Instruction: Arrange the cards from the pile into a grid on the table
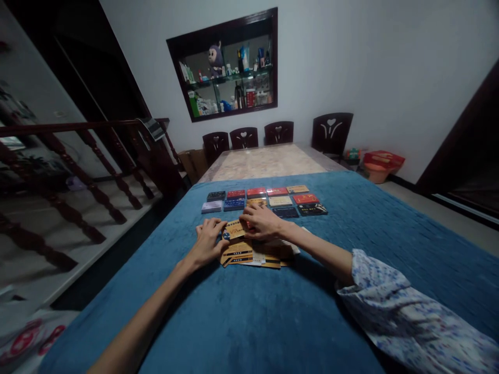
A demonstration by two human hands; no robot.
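presently, the left hand (pixel 208 241) is seen with its fingers curled and its fingertips closed on the left edge of an orange vip card (pixel 235 229). the card is held low, between the two hands. the right hand (pixel 262 222) is laid palm down over the card's right edge, fingers bent and close together. whether the card is pinched by it or only steadied cannot be told. a patterned sleeve (pixel 390 306) is pushed up on the right forearm, while the left forearm is bare.

just beneath and toward the person, a loose pile of cards (pixel 249 255) is fanned out on the blue cloth (pixel 273 322), mostly gold and black ones, overlapping and unsorted.

beyond the hands, rows of cards (pixel 277 191) are set out flat and apart from one another: a far row of about five and a nearer row of about five, with two dark cards started below on the right. one gold card of the nearer row is partly hidden behind the right hand.

as a judgement, the laying-out is perhaps half done. around a dozen cards are placed, one is in hand, and the pile remains to be dealt with.

farther off, the bare table top (pixel 265 162) is uncovered, with dark chairs (pixel 278 132) along its far end. a wall niche (pixel 230 67) filled with small items is set above, and a stair railing (pixel 78 171) runs on the left.
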